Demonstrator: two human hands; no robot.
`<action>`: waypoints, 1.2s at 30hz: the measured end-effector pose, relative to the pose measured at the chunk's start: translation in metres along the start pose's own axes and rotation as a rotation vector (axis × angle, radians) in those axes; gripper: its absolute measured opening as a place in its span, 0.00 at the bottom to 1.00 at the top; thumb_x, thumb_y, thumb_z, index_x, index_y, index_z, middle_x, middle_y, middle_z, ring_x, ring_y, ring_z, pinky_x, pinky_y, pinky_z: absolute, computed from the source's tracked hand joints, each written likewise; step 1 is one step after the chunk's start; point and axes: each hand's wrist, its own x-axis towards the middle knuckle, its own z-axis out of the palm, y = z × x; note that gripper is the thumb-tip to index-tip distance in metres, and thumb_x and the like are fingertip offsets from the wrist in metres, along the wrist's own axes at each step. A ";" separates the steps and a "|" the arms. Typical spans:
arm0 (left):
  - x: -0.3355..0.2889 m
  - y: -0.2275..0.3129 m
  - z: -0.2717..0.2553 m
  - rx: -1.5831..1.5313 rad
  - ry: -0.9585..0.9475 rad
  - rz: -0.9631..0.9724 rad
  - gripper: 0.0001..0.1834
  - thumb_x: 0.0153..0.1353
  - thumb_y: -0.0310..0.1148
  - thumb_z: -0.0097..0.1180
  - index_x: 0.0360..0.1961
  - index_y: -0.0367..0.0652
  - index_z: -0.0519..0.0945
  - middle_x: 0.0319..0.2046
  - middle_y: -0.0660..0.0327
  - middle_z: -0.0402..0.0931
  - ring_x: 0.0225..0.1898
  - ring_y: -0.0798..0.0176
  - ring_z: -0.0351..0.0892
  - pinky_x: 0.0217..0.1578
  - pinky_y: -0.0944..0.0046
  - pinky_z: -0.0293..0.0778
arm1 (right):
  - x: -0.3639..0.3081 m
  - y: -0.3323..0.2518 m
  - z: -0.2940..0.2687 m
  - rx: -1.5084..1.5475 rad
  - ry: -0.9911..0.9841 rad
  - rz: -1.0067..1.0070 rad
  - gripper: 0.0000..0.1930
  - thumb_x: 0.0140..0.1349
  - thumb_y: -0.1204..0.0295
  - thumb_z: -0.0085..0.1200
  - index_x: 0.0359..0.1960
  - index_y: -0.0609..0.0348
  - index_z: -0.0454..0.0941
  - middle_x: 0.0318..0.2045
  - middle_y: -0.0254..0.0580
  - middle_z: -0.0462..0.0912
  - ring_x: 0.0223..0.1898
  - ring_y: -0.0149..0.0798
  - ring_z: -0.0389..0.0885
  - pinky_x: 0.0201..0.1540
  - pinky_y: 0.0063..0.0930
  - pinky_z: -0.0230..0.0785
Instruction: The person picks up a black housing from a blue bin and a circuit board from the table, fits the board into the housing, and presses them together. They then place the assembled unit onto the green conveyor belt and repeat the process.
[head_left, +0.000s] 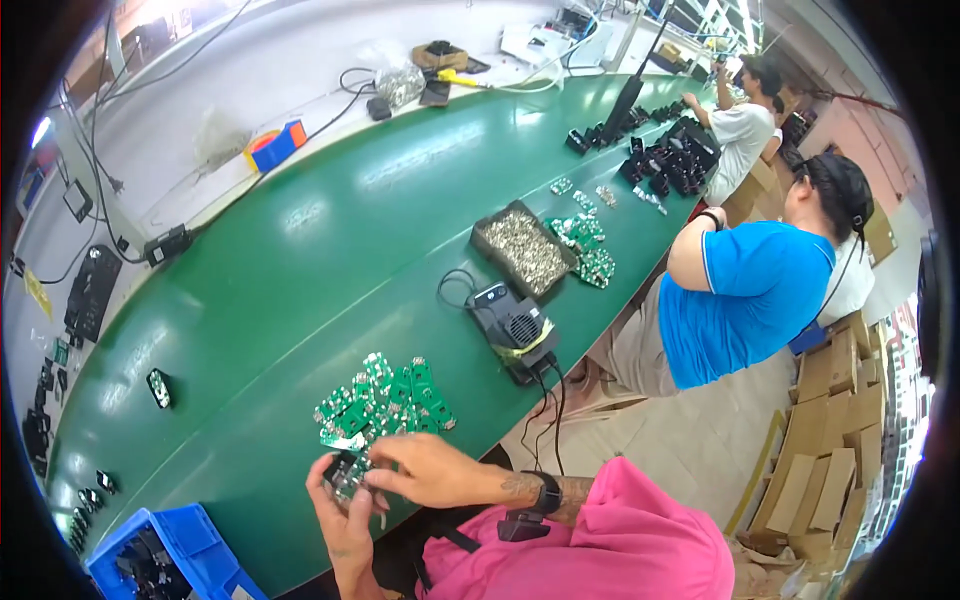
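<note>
In front of my body, near the table's edge, my left hand (347, 522) grips a small black housing (340, 466) with a circuit board (350, 482) in or against it. My right hand (428, 470) reaches over from the right, its thumb and fingertips pinched at the same piece. Exactly what those right fingertips grasp is hard to make out. Just beyond both hands lies a loose pile of green circuit boards (405, 395) carrying small metal parts.
A blue bin (205, 550) of black parts stands at lower left. Right of the boards sit a black device with a round grille (522, 328) and cables, and a tray (482, 243) of small metal pieces. A person in a blue shirt (745, 290) sits along the green table (260, 300).
</note>
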 end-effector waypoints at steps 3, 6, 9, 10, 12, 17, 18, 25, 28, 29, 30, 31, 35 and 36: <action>-0.007 0.004 0.004 0.162 0.011 0.061 0.31 0.61 0.19 0.49 0.67 0.37 0.59 0.44 0.53 0.75 0.36 0.62 0.79 0.39 0.65 0.78 | -0.001 0.012 0.011 0.042 -0.065 -0.042 0.11 0.63 0.66 0.58 0.31 0.64 0.77 0.21 0.46 0.79 0.22 0.42 0.79 0.26 0.35 0.68; -0.005 -0.009 -0.002 0.095 0.069 0.006 0.41 0.51 0.13 0.57 0.66 0.45 0.57 0.44 0.56 0.73 0.33 0.66 0.78 0.31 0.69 0.77 | -0.005 0.005 0.015 0.154 -0.008 -0.051 0.10 0.63 0.70 0.57 0.31 0.65 0.76 0.20 0.46 0.80 0.22 0.40 0.80 0.25 0.33 0.69; 0.003 -0.034 -0.009 0.055 0.072 0.167 0.40 0.52 0.14 0.57 0.66 0.44 0.58 0.45 0.55 0.73 0.36 0.65 0.78 0.33 0.70 0.78 | -0.012 0.015 0.034 0.316 -0.077 -0.067 0.10 0.64 0.70 0.57 0.33 0.67 0.76 0.26 0.45 0.77 0.24 0.39 0.77 0.29 0.31 0.70; 0.000 -0.033 -0.009 0.083 0.087 0.101 0.38 0.55 0.17 0.58 0.66 0.42 0.59 0.46 0.55 0.73 0.40 0.64 0.79 0.38 0.69 0.78 | -0.014 0.019 0.037 0.271 -0.086 -0.100 0.10 0.64 0.70 0.57 0.33 0.67 0.76 0.27 0.45 0.76 0.25 0.37 0.77 0.29 0.31 0.69; -0.003 -0.028 -0.008 0.127 0.059 0.048 0.36 0.55 0.18 0.59 0.65 0.41 0.60 0.46 0.56 0.74 0.41 0.64 0.78 0.41 0.69 0.78 | -0.010 0.026 0.041 0.258 -0.048 -0.179 0.12 0.65 0.68 0.57 0.31 0.66 0.77 0.25 0.44 0.75 0.25 0.35 0.74 0.30 0.31 0.66; 0.008 -0.035 0.002 0.195 0.110 0.288 0.31 0.54 0.24 0.63 0.60 0.36 0.67 0.46 0.57 0.74 0.44 0.62 0.77 0.47 0.65 0.75 | -0.011 0.031 0.019 0.267 -0.066 -0.144 0.13 0.68 0.66 0.53 0.30 0.65 0.77 0.20 0.44 0.73 0.23 0.40 0.72 0.29 0.33 0.65; 0.010 -0.038 0.002 0.197 0.114 0.293 0.31 0.54 0.24 0.63 0.60 0.36 0.67 0.46 0.57 0.74 0.44 0.62 0.77 0.47 0.65 0.75 | -0.010 0.030 0.015 0.203 -0.122 -0.170 0.14 0.68 0.65 0.52 0.29 0.64 0.76 0.20 0.45 0.73 0.22 0.42 0.72 0.29 0.34 0.64; 0.009 -0.034 0.014 0.444 0.293 0.444 0.31 0.60 0.35 0.60 0.62 0.35 0.68 0.48 0.55 0.76 0.45 0.62 0.77 0.48 0.63 0.74 | -0.013 0.019 0.031 0.025 -0.114 -0.276 0.17 0.68 0.63 0.51 0.25 0.63 0.71 0.21 0.50 0.73 0.25 0.55 0.73 0.30 0.43 0.64; 0.008 -0.033 0.015 0.512 0.335 0.475 0.31 0.62 0.35 0.58 0.64 0.35 0.66 0.49 0.55 0.77 0.46 0.62 0.78 0.48 0.63 0.75 | -0.018 0.016 0.041 0.132 -0.048 -0.165 0.16 0.69 0.64 0.49 0.28 0.64 0.70 0.25 0.51 0.73 0.29 0.55 0.74 0.34 0.43 0.65; 0.007 -0.035 0.013 0.569 0.355 0.470 0.31 0.63 0.34 0.57 0.65 0.35 0.65 0.49 0.54 0.77 0.46 0.62 0.78 0.48 0.63 0.75 | -0.017 0.016 0.040 0.132 -0.063 -0.181 0.16 0.69 0.64 0.49 0.28 0.64 0.70 0.25 0.51 0.73 0.29 0.55 0.74 0.34 0.43 0.65; 0.006 -0.035 0.014 0.464 0.329 0.404 0.30 0.64 0.33 0.55 0.66 0.34 0.66 0.50 0.53 0.78 0.47 0.61 0.78 0.49 0.64 0.74 | -0.016 0.018 0.038 0.140 -0.068 -0.141 0.15 0.70 0.64 0.48 0.29 0.64 0.70 0.25 0.52 0.73 0.30 0.55 0.74 0.34 0.43 0.65; 0.004 -0.034 0.015 0.464 0.345 0.416 0.30 0.64 0.33 0.55 0.66 0.34 0.66 0.50 0.53 0.78 0.47 0.61 0.78 0.49 0.64 0.74 | -0.015 0.019 0.036 0.146 -0.072 -0.101 0.15 0.70 0.65 0.48 0.29 0.64 0.70 0.26 0.52 0.73 0.31 0.55 0.74 0.35 0.43 0.65; -0.005 -0.026 0.014 0.337 0.334 0.399 0.27 0.64 0.27 0.51 0.64 0.32 0.66 0.51 0.51 0.77 0.49 0.60 0.78 0.51 0.64 0.73 | -0.006 0.020 0.022 -0.021 -0.224 -0.253 0.15 0.70 0.64 0.47 0.30 0.63 0.74 0.27 0.52 0.78 0.32 0.56 0.78 0.35 0.44 0.67; -0.009 -0.022 0.012 0.500 0.313 0.383 0.25 0.66 0.31 0.52 0.63 0.36 0.68 0.50 0.52 0.76 0.49 0.57 0.77 0.52 0.61 0.73 | -0.006 0.019 0.020 -0.030 -0.232 -0.263 0.15 0.70 0.64 0.47 0.30 0.63 0.74 0.27 0.52 0.78 0.32 0.56 0.78 0.35 0.44 0.67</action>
